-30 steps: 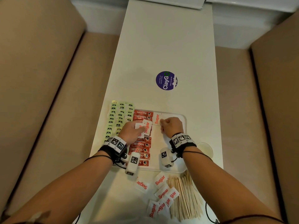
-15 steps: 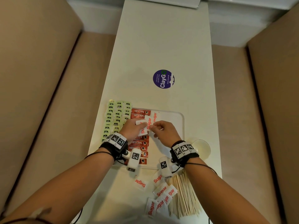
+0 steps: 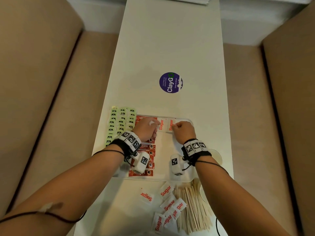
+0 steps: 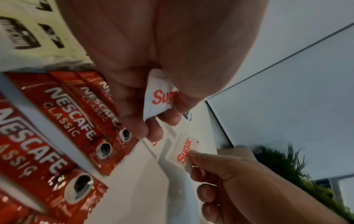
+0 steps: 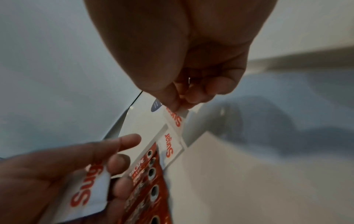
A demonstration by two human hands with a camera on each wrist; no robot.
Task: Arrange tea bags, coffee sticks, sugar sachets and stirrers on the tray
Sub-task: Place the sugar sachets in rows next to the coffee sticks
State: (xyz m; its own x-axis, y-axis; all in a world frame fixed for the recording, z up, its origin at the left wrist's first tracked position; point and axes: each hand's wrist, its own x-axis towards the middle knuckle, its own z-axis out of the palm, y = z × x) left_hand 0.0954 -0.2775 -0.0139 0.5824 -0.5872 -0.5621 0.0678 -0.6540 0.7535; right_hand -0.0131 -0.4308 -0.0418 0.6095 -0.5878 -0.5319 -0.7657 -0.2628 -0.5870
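Fingers of the right hand [image 3: 185, 132] pinch a sugar sachet [image 3: 170, 125] by its edge at the tray's [image 3: 177, 178] far edge; the left hand [image 3: 146, 129] pinches another sachet [image 4: 160, 97]. Light, soft paper, probably best held at the edge.

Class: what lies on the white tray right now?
On the tray: a column of Nescafe sticks and two sugar sachets at the far end. Hands and wrists cover parts of it.

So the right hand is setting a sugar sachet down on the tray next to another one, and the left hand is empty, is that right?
Not quite: the left hand is not empty. The left wrist view shows it holding a sugar sachet. The rest stands: the right hand pinches a sachet beside another on the tray.
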